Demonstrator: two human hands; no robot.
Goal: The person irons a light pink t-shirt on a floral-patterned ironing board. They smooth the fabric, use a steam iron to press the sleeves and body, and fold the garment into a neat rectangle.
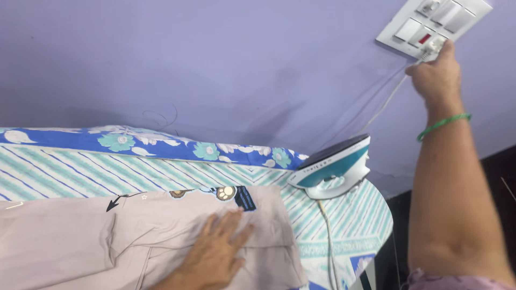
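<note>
Plainly, line by line:

Left hand (215, 255): lies flat on the beige garment (134, 241), palm down, fingers spread wide and pointing up and to the right toward the dark label (244, 198); it grips nothing. Its wrist is cut off by the lower edge.

Right hand (438, 75): raised to the white switch plate (432, 24) on the wall, fingers closed narrow about the white plug (428, 52). The fingertips are hidden behind the plug and the back of the hand, so how firmly they pinch it cannot be told. A green band (443, 123) circles the wrist.

Garment: spread on the bench (349, 225), which is covered with a teal-striped cloth; its long axis runs left to right. Its left part and lower part run out of view, so its whole shape is hard to make out. The collar end with the label and a paw print faces the wall.

Iron (333, 166): teal and white, standing on its heel at the right end of the bench, soleplate facing up and left, nose pointing up toward the right. It stands apart from the garment.

Cord (389, 99): thin and white, runs from the plug down toward the iron; its lower stretch is lost behind the iron. Another length hangs down over the bench's front and leaves the frame.

Blue floral cloth (134, 142): lies along the wall edge of the bench.
</note>
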